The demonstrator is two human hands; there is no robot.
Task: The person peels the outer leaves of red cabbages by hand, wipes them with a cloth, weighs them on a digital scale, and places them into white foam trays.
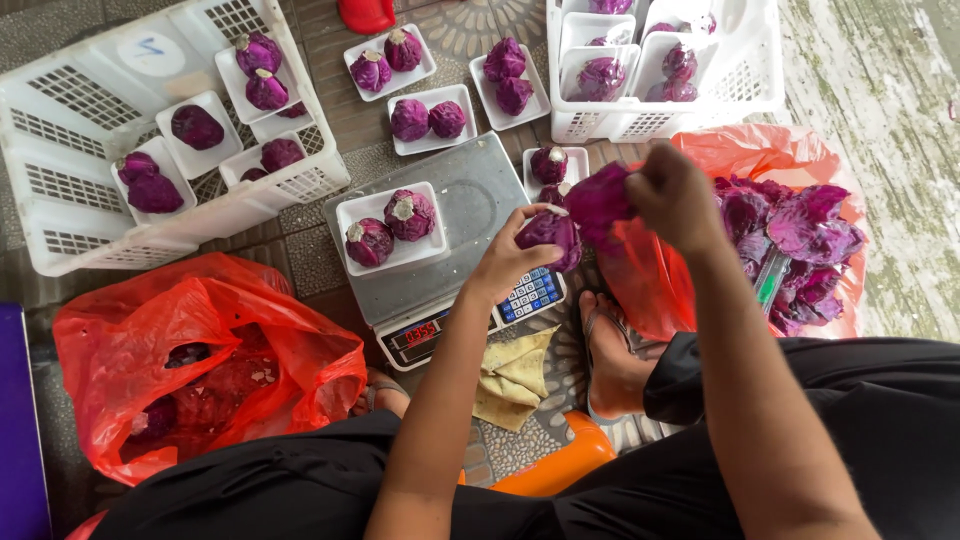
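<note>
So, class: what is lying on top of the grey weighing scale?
On the grey weighing scale sits a white foam tray with two small purple cabbages. The left hand covers part of its keypad; the tray hides the platform beneath.

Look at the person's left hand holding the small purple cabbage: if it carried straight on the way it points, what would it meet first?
Probably the small white tray of purple cabbage just beyond the left hand and its cabbage, though height is unclear.

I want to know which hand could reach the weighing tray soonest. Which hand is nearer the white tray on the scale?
Left. The left hand, holding a small red cabbage, is just right of the white tray. The right hand, pulling a leaf, is farther right.
</note>
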